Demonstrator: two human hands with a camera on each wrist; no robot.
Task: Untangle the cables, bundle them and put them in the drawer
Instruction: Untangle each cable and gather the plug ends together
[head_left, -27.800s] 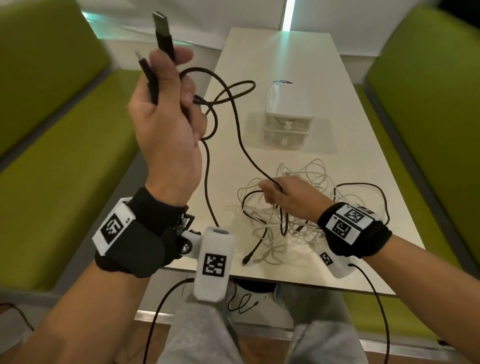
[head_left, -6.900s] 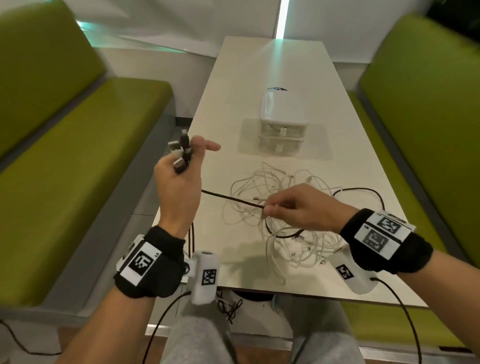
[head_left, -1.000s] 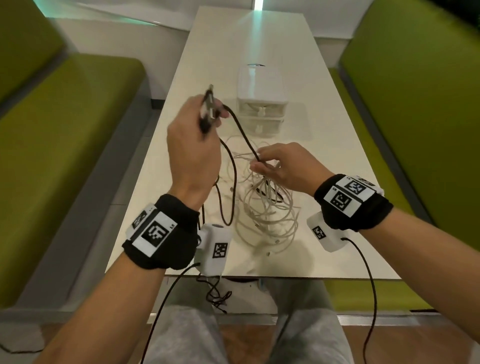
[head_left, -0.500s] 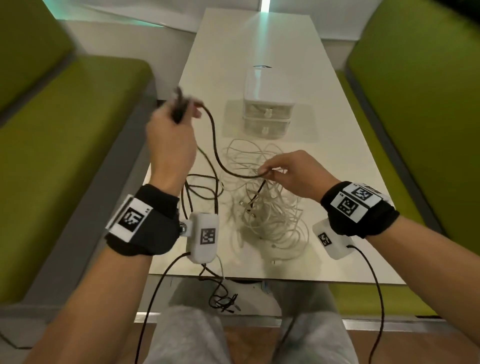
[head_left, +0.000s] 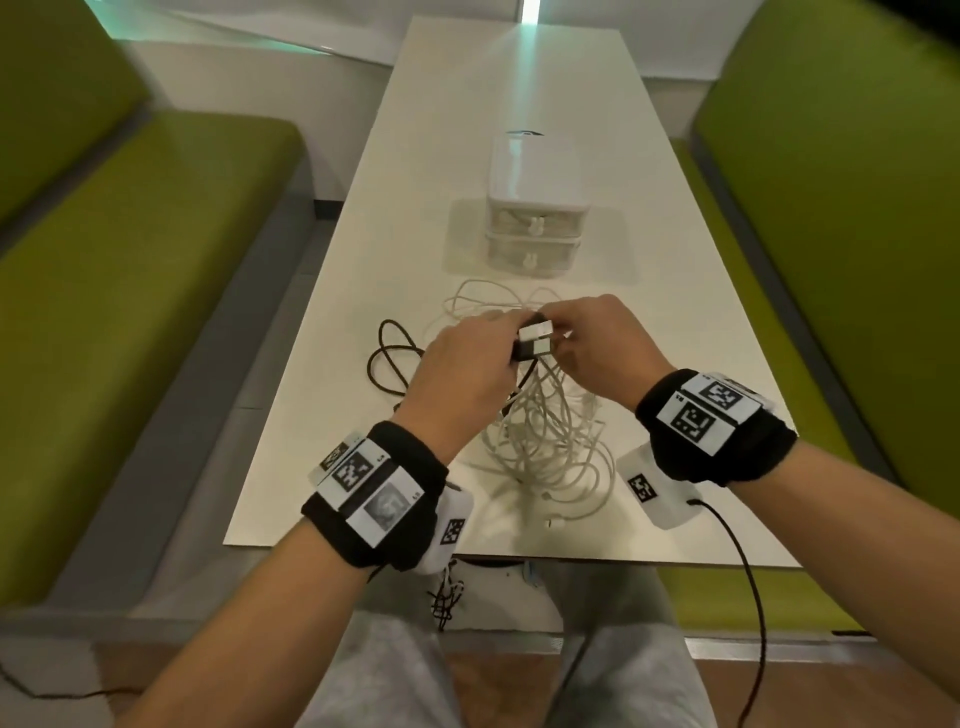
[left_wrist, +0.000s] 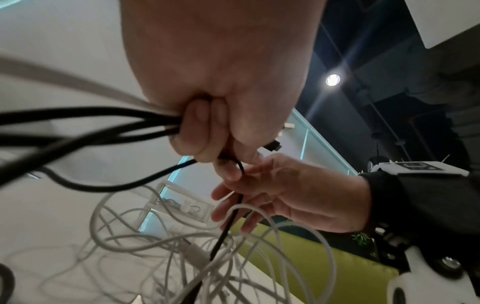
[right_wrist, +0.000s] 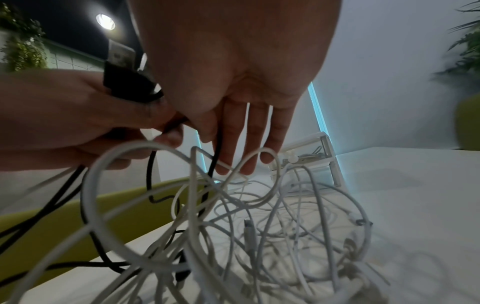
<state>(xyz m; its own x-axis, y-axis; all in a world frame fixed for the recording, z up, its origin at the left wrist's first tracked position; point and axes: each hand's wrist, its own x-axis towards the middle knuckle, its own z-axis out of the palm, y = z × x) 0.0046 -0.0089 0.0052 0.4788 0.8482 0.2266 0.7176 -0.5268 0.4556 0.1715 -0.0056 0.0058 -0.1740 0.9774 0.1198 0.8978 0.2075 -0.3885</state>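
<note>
Left hand (head_left: 467, 364) gripping folded black cable (left_wrist: 85, 121) strands in curled fingers, USB plugs (head_left: 535, 335) sticking out above the fist. Right hand (head_left: 602, 348) meeting it, fingers (right_wrist: 249, 133) fairly straight, thumb at the plugs; pinching or merely touching, cannot tell. White cables (head_left: 550, 441) lying tangled on table (head_left: 467, 130) below, drawers (head_left: 535, 228) just beyond, shut.

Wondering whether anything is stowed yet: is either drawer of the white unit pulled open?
No, in the head view both drawers of the white drawer unit sit flush and closed.
</note>
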